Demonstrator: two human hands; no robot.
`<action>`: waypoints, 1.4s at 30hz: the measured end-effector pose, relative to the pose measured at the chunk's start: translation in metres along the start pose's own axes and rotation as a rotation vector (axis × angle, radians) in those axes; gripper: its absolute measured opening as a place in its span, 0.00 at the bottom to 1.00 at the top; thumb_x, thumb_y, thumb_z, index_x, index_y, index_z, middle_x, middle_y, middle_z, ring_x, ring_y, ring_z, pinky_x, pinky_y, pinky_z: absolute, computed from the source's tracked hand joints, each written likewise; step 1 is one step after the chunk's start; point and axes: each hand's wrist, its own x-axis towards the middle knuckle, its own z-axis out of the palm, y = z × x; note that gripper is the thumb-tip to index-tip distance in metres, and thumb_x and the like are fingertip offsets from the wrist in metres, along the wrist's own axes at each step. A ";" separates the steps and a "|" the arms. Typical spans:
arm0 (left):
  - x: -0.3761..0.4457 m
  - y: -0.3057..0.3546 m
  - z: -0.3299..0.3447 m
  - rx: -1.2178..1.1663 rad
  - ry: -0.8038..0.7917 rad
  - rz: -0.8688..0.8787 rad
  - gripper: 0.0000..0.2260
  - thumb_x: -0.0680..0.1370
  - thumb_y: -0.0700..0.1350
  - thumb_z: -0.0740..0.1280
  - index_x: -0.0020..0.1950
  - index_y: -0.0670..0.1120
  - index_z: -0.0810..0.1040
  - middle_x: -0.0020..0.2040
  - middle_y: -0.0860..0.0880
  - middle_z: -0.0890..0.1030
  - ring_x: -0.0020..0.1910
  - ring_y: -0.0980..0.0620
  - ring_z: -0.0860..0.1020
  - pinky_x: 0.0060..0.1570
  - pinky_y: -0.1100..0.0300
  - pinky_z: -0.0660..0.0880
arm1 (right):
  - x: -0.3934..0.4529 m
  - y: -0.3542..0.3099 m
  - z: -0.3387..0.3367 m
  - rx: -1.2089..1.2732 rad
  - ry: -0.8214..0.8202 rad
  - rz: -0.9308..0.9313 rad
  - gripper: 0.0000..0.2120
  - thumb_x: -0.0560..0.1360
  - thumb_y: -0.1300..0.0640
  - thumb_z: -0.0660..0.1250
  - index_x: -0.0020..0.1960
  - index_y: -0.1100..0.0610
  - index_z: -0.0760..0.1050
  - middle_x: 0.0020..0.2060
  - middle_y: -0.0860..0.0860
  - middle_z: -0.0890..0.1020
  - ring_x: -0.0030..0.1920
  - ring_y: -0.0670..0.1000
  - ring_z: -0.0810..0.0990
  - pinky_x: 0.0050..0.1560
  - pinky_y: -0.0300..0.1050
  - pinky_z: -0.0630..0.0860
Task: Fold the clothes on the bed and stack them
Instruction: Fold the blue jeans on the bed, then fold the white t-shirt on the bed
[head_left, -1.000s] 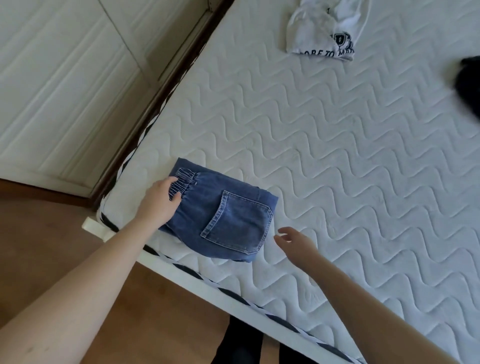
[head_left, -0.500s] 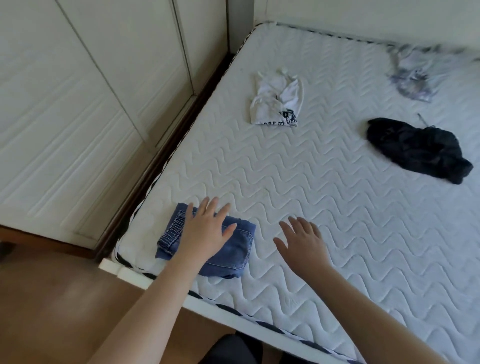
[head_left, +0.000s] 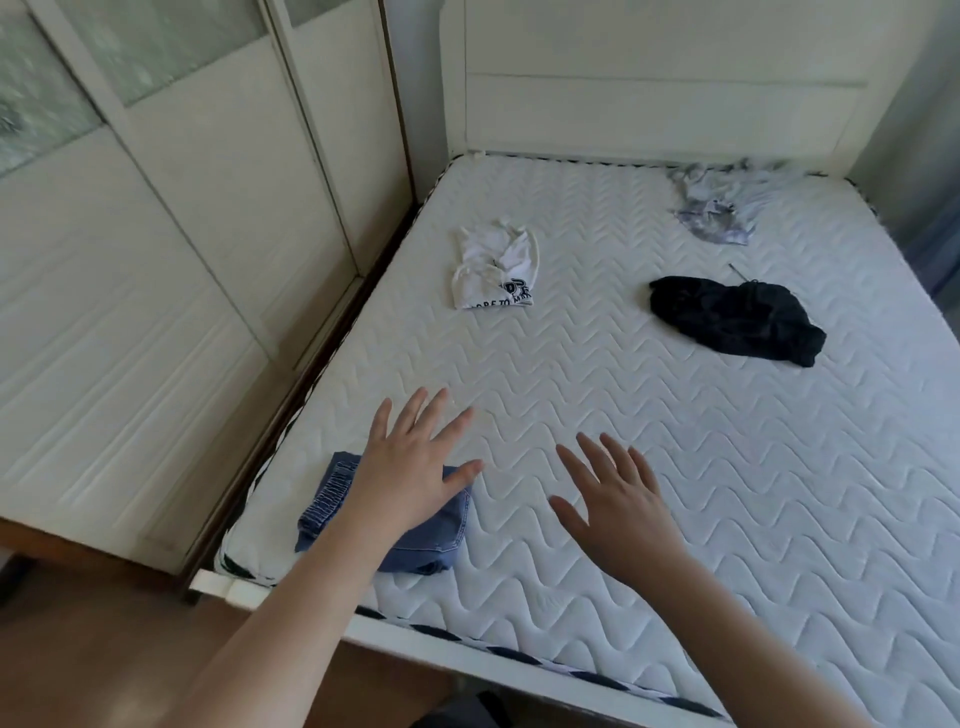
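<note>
Folded blue jeans (head_left: 441, 530) lie at the near left corner of the white quilted mattress (head_left: 675, 493). My left hand (head_left: 410, 467) is spread flat over them with straight fingers, partly hiding them. My right hand (head_left: 618, 509) hovers open over bare mattress to their right, holding nothing. Farther up the bed lie a crumpled white printed T-shirt (head_left: 496, 270), a bunched black garment (head_left: 737, 319) to the right, and a pale grey patterned garment (head_left: 719, 208) near the headboard.
White wardrobe doors (head_left: 182, 260) run close along the bed's left side. A white headboard (head_left: 649, 78) closes the far end. Brown wooden floor (head_left: 78, 649) lies at the near left, beyond the white bed frame (head_left: 467, 644).
My view has lifted from the jeans to the whole bed. My left hand moved from the jeans' waistband to lie flat on top, then stretched forward. My right hand opened and reached forward.
</note>
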 end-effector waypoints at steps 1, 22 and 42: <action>-0.006 0.001 -0.009 0.005 0.014 -0.017 0.34 0.75 0.70 0.36 0.79 0.60 0.49 0.81 0.50 0.50 0.79 0.48 0.47 0.74 0.43 0.44 | -0.004 0.004 -0.007 -0.002 0.020 -0.015 0.31 0.80 0.34 0.44 0.80 0.44 0.46 0.80 0.47 0.48 0.79 0.52 0.42 0.73 0.49 0.31; -0.284 -0.137 -0.047 0.030 0.127 -0.467 0.31 0.80 0.67 0.43 0.80 0.54 0.53 0.80 0.46 0.56 0.78 0.44 0.54 0.74 0.39 0.53 | -0.045 -0.268 -0.041 0.094 0.138 -0.429 0.29 0.81 0.39 0.46 0.79 0.48 0.54 0.78 0.50 0.58 0.79 0.53 0.52 0.77 0.50 0.43; -0.457 -0.363 0.001 0.020 -0.054 -0.634 0.33 0.78 0.69 0.39 0.80 0.57 0.52 0.80 0.48 0.55 0.79 0.45 0.52 0.76 0.43 0.48 | -0.036 -0.577 0.009 -0.050 0.088 -0.630 0.30 0.81 0.37 0.37 0.80 0.46 0.47 0.80 0.49 0.50 0.79 0.52 0.43 0.76 0.52 0.37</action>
